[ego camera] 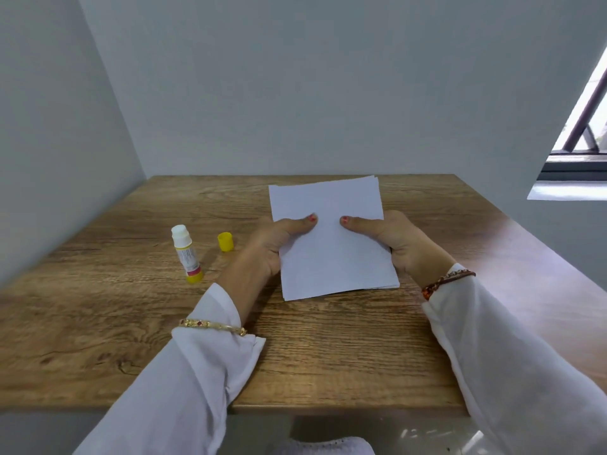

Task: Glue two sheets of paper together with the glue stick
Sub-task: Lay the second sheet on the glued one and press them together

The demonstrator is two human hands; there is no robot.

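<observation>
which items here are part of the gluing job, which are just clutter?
Job:
paper sheets, held by left hand and right hand
uncapped glue stick
yellow cap

Not job:
table
window

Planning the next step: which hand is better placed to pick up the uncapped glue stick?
Probably the left hand: the glue stick stands on the table just to its left, while the right hand is across the paper.

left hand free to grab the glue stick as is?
Probably not yet: the left hand grips the paper together with the right hand. Path itself looks open; the glue stick stands uncapped just left, nothing between.
</observation>
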